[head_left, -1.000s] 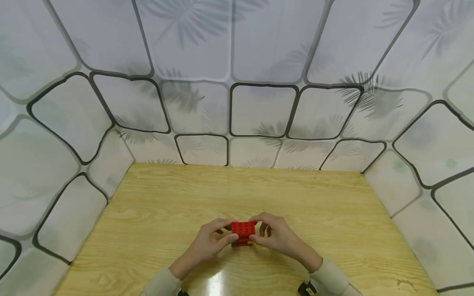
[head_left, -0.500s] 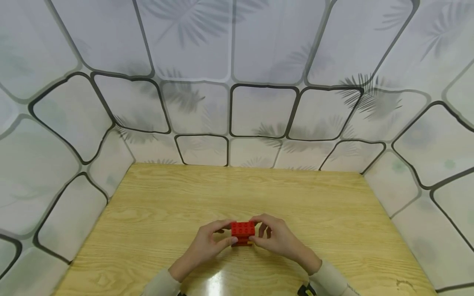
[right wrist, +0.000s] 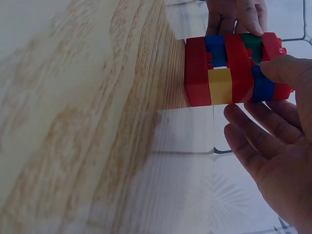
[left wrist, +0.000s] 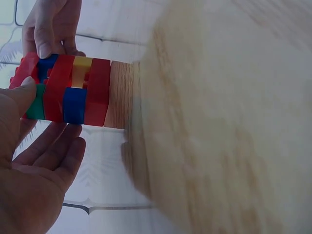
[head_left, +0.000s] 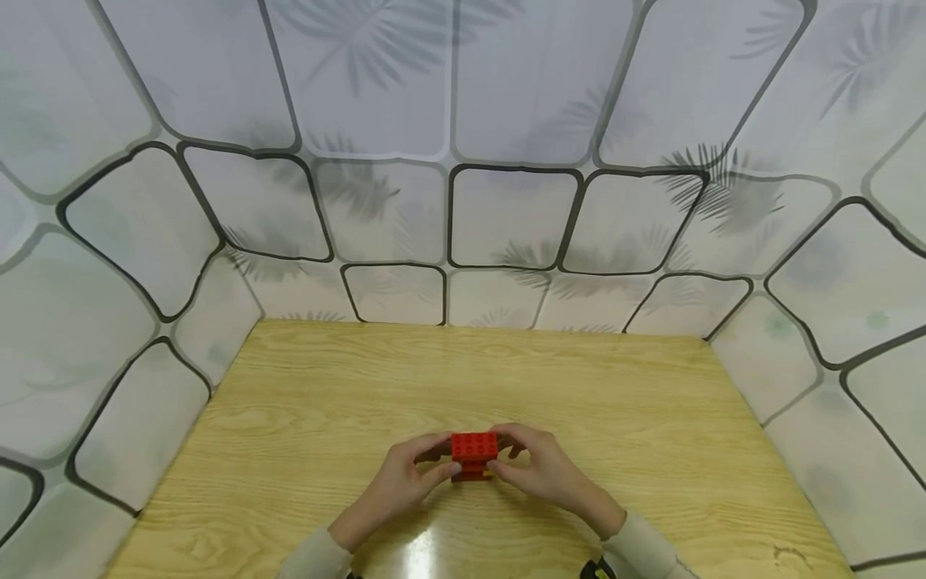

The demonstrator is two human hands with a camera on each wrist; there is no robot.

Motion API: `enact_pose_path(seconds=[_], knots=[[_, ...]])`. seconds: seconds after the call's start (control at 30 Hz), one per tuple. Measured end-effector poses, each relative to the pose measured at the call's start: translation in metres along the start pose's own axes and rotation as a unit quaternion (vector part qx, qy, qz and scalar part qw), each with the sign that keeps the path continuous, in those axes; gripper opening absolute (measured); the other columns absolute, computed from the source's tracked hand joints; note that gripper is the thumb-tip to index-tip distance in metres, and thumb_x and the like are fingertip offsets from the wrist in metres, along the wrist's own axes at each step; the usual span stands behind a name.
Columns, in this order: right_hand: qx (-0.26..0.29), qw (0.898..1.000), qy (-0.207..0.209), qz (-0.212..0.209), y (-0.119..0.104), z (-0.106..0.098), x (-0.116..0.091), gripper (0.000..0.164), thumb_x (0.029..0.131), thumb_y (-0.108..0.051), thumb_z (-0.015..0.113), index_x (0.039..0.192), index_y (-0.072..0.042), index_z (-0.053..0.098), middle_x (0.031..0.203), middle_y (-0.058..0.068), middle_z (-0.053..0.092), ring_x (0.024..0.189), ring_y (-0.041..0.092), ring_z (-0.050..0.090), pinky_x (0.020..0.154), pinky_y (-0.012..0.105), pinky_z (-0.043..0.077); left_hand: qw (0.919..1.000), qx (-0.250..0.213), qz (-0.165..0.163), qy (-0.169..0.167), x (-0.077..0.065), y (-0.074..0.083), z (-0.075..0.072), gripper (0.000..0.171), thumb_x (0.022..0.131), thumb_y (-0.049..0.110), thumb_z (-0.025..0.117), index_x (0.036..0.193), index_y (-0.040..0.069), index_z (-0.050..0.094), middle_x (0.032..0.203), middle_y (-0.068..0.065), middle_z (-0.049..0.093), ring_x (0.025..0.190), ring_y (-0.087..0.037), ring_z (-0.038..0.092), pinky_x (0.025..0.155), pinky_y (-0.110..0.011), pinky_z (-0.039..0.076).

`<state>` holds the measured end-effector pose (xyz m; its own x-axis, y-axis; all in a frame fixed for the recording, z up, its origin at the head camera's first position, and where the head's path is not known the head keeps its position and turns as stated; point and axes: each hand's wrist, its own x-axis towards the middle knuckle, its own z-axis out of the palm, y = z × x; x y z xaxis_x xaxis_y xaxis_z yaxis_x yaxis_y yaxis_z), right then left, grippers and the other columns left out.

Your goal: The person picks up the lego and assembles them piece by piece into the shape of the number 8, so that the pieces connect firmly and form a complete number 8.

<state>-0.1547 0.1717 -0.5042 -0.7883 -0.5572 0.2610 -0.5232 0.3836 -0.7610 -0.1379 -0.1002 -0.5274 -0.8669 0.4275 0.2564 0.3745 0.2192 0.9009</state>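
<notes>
A small stack of toy building bricks (head_left: 473,446) stands upright on the table between my hands. Its layers alternate: long red bricks at bottom, middle and top, with small bricks in the two gaps. Of the small ones, the green brick (left wrist: 36,103) and a lower blue brick (left wrist: 74,105) are on the left side. A yellow brick (right wrist: 220,86) and an upper blue brick (right wrist: 263,84) are on the right. My left hand (head_left: 407,476) grips the stack's left end near the top, thumb in front. Opposite it, my right hand (head_left: 541,465) pinches the right end the same way.
The wood-grain table (head_left: 347,378) reaches back to a pale patterned curtain (head_left: 506,217), which also encloses both sides. A dark strap item (head_left: 597,569) shows by the right sleeve at the lower edge.
Both hands stay at the stack, which has hardly moved. The right hand's fingers have shifted slightly at the right end, and the left thumb has slid a little outward along the front.
</notes>
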Motion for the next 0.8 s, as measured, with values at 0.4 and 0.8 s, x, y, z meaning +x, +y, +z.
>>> enact_pose_path(seconds=[0.4,0.8], knots=[[0.017,0.999,0.008,0.042,0.005,-0.001,0.015,0.038,0.101,-0.023,0.073,0.136,-0.009,0.066,0.116,0.004,0.079,0.096,0.01,0.072,0.081,0.028,0.06,0.9976,0.026,-0.056,0.031,0.013,-0.001,-0.003,0.052,0.103,0.026,0.07,0.145,-0.003,0.06,0.123,-0.018,0.076,0.105,-0.027,0.075,0.088,-0.025,0.059],[0.04,0.994,0.024,0.098,0.013,-0.006,0.037,0.048,0.104,-0.025,0.07,0.146,-0.007,0.057,0.121,0.012,0.076,0.099,0.02,0.076,0.082,0.024,0.06,0.9901,0.019,-0.126,0.058,0.039,-0.004,-0.006,0.057,0.104,0.038,0.067,0.15,0.007,0.058,0.118,-0.009,0.078,0.103,-0.02,0.074,0.093,-0.034,0.061]])
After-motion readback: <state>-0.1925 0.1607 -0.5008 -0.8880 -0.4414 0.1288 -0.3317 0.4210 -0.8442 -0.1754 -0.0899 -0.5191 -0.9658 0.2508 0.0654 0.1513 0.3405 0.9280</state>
